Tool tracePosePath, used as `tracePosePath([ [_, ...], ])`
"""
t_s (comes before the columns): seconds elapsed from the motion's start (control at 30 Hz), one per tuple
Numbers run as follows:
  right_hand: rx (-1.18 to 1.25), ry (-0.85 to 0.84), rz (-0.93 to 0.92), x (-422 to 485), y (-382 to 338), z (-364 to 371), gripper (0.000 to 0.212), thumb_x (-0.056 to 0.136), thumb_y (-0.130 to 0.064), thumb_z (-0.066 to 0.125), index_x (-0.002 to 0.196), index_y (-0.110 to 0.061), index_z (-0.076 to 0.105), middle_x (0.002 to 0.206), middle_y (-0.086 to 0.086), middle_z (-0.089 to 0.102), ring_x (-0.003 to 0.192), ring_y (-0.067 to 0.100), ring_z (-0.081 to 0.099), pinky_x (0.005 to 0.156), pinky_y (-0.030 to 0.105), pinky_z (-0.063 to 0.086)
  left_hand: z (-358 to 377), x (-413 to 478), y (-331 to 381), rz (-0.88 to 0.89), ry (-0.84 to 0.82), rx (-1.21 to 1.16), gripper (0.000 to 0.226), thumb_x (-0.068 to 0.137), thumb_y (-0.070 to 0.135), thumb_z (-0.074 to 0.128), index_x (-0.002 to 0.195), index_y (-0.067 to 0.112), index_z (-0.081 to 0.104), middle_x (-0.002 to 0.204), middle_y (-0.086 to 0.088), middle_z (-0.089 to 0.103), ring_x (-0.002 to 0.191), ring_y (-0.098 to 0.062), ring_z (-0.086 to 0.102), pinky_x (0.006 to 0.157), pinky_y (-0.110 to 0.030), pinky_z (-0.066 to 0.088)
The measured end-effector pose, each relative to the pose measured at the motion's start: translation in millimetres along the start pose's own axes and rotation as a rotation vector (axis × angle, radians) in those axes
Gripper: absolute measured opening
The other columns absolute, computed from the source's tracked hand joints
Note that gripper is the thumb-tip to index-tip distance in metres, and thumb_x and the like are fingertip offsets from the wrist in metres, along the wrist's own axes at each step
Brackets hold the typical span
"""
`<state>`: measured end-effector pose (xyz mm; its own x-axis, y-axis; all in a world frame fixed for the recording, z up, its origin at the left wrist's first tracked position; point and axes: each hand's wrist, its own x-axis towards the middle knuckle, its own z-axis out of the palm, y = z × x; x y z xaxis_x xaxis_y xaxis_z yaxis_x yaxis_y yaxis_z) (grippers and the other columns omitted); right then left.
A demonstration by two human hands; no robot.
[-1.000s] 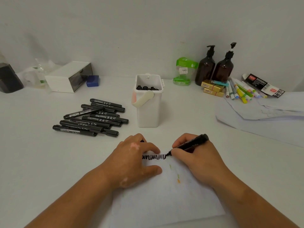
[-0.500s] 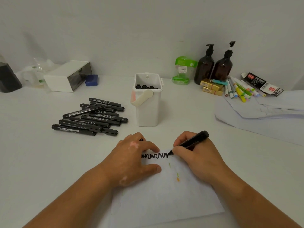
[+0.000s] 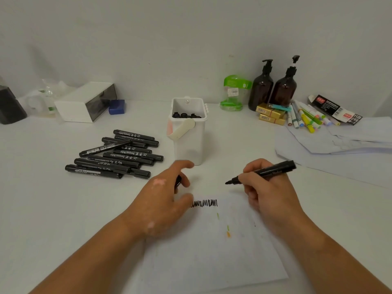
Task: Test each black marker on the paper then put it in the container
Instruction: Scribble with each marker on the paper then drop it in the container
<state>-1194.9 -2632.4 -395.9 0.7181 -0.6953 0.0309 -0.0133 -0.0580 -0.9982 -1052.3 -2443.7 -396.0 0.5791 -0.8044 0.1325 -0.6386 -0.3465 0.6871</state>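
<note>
The black marker, cap off, is in the right hand, its tip lifted near a black squiggle on the paper. The fingers pinch it tight. The left hand curls loosely round a small black cap. Behind stands the white container on the tabletop. The markers beside it read "1120" and "Permanent Marker".

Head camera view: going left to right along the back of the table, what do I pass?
Dark object → white box → blue block → white container → green-lidded jar → two brown pump bottles → coloured pens → black packet.
</note>
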Motion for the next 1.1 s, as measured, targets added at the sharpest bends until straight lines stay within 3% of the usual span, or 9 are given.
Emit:
tracePosePath([
  [0.1,0.058,-0.021,-0.009,0,-2,-2,0.013,0.071,-0.026,0.074,0.068,-0.019,0.063,0.055,0.005,0.05,0.047,0.014,0.039,0.041,0.022,0.032,-4,0,2,-0.016,0.05,-0.222,0.058,0.09,-0.003,0.047,0.127,0.042,0.044,0.107,0.019,0.065,0.078,-0.009,0.058,0.066,-0.024,0.049],
  [0.17,0.052,-0.034,-0.029,0,-3,-3,0.016,0.07,-0.031,0.077,0.072,-0.017,0.068,0.055,0.004,0.051,0.048,0.015,0.041,0.042,0.022,0.034,-4,-1,2,0.002,0.077,-0.264,0.058,0.093,-0.004,0.045,0.125,0.043,0.044,0.11,0.022,0.067,0.088,-0.007,0.062,0.066,-0.019,0.049],
  [0.37,0.18,-0.092,-0.031,-3,-9,-5,0.009,0.079,-0.017,0.076,0.088,-0.014,0.078,0.064,0.007,0.057,0.055,0.016,0.048,0.044,0.025,0.036,-1,2,1,-0.082,0.103,-0.524,0.05,0.085,0.0,0.073,0.118,0.033,0.056,0.115,0.013,0.071,0.093,-0.02,0.072,0.073,-0.03,0.058],
  [0.5,0.378,-0.151,0.022,-6,-14,-6,0.022,0.081,-0.025,0.06,0.083,-0.012,0.077,0.069,0.014,0.064,0.055,0.018,0.054,0.043,0.027,0.039,-3,3,1,-0.105,0.108,-0.477,0.03,0.082,0.01,0.079,0.1,0.034,0.074,0.102,0.006,0.077,0.088,-0.019,0.074,0.08,-0.038,0.062],
  [0.57,0.385,-0.144,0.022,-7,-17,-6,0.014,0.08,-0.023,0.061,0.074,-0.016,0.072,0.066,0.016,0.065,0.051,0.019,0.054,0.042,0.026,0.041,-3,3,0,-0.083,0.113,-0.426,0.025,0.085,0.015,0.076,0.101,0.035,0.075,0.1,0.01,0.076,0.088,-0.014,0.073,0.081,-0.037,0.061],
  [0.67,0.353,-0.139,-0.001,-7,-18,-5,0.01,0.078,-0.022,0.066,0.071,-0.018,0.071,0.066,0.018,0.068,0.048,0.019,0.054,0.041,0.025,0.042,-2,3,0,-0.06,0.108,-0.414,0.024,0.088,0.018,0.074,0.1,0.038,0.075,0.098,0.009,0.076,0.083,-0.019,0.072,0.078,-0.037,0.059],
  [0.83,0.318,-0.172,-0.021,-9,-18,-2,0.011,0.07,-0.029,0.075,0.075,-0.019,0.076,0.07,0.02,0.072,0.049,0.019,0.056,0.042,0.024,0.042,-1,2,1,-0.024,0.058,-0.429,0.026,0.089,0.016,0.072,0.099,0.04,0.075,0.097,0.005,0.076,0.082,-0.027,0.069,0.072,-0.029,0.056],
  [0.97,0.257,-0.21,-0.024,-12,-17,1,0.018,0.07,-0.033,0.074,0.08,-0.018,0.077,0.076,0.021,0.075,0.053,0.019,0.059,0.044,0.024,0.044,-1,0,2,-0.004,0.011,-0.478,0.022,0.089,0.019,0.073,0.102,0.036,0.075,0.097,0.002,0.075,0.08,-0.027,0.069,0.075,-0.039,0.057],
  [1.1,0.179,-0.26,-0.039,-15,-17,2,0.028,0.071,-0.036,0.076,0.091,-0.017,0.08,0.08,0.019,0.076,0.059,0.018,0.061,0.048,0.025,0.046,-1,-2,6,0.029,-0.015,-0.521,0.022,0.081,0.03,0.069,0.102,0.035,0.076,0.091,0.001,0.074,0.072,-0.016,0.065,0.07,-0.036,0.052],
])
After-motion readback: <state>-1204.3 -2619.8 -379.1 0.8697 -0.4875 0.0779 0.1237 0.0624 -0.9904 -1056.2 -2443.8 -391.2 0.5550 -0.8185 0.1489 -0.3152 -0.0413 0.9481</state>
